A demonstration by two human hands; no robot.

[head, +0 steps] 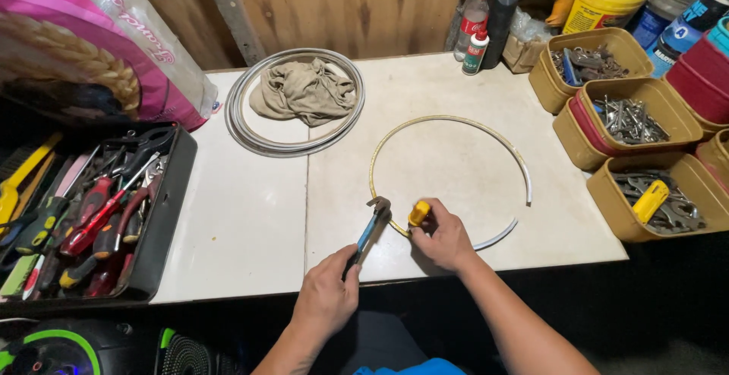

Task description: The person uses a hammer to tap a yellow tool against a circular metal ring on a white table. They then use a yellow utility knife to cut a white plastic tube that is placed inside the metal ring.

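A thin metal hoop (456, 126), open at the lower right where its ends do not meet, lies flat on the white tabletop (250, 215), near the front edge. At the hoop's lower left, blue-handled pliers (372, 227) meet the strip with their jaws closed on it or right against it; the view is too small to tell which. The left hand (328, 297) is wrapped around the pliers' handles. Just beside the jaws, the right hand (443, 238) is closed around a small yellow-handled tool (419, 212) whose tip sits at the hoop.

Behind the hoop, to the left, a larger grey ring (241, 133) lies flat with a crumpled beige cloth (305, 91) inside it, well apart from the hands. At the back wall stand a few bottles (486, 18). Along the right edge, yellow tubs (600, 164) hold metal parts and spanners, close to the hoop's right side but not touching. To the left, a black tray (171, 215) is packed with screwdrivers and pliers, and a pink sack (91, 25) leans above it. Nothing lies between the hands and the hoop.
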